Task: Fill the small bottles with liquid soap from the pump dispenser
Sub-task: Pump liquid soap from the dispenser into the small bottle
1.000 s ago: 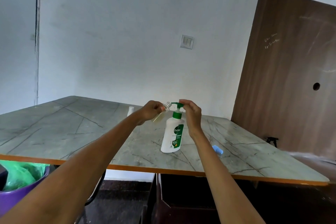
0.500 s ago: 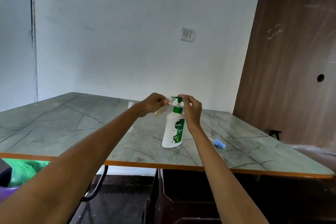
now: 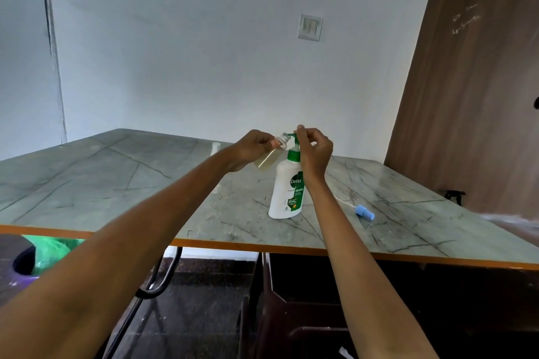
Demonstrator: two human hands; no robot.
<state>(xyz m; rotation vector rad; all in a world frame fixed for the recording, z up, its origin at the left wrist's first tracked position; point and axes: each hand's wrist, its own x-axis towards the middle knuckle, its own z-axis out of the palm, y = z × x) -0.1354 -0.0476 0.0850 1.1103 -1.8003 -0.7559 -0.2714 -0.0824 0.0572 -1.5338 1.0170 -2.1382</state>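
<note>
A white soap bottle with a green pump [image 3: 287, 183] stands up straight on the grey table [image 3: 116, 183], near the front edge. It is a little to the right of the middle of the table.

The left hand [image 3: 250, 148] holds a small clear bottle [image 3: 271, 154] up in the air. The fingers curl round it and pinch it near the neck. The small bottle is tilted, with its open mouth pointing up toward 1 o'clock, right at the green spout. Yellowish liquid fills its lower part.

The right hand [image 3: 315, 151] is on top of the pump. Its fingers are curled, and the fingertips pinch the green pump head. The wrist hides part of the big bottle's right side.

A small blue cap with a thin white tube [image 3: 363, 211] lies flat on the table at about 4 o'clock from the soap bottle, apart from it. Another small white bottle [image 3: 215, 148] stands far back at 10 o'clock, partly hidden by the left arm.

A light switch [image 3: 309, 27] sits on the white wall. A brown wooden board [image 3: 472, 96] leans at the right. A green bag in a purple bin [image 3: 49, 253] shows under the table at the left.
</note>
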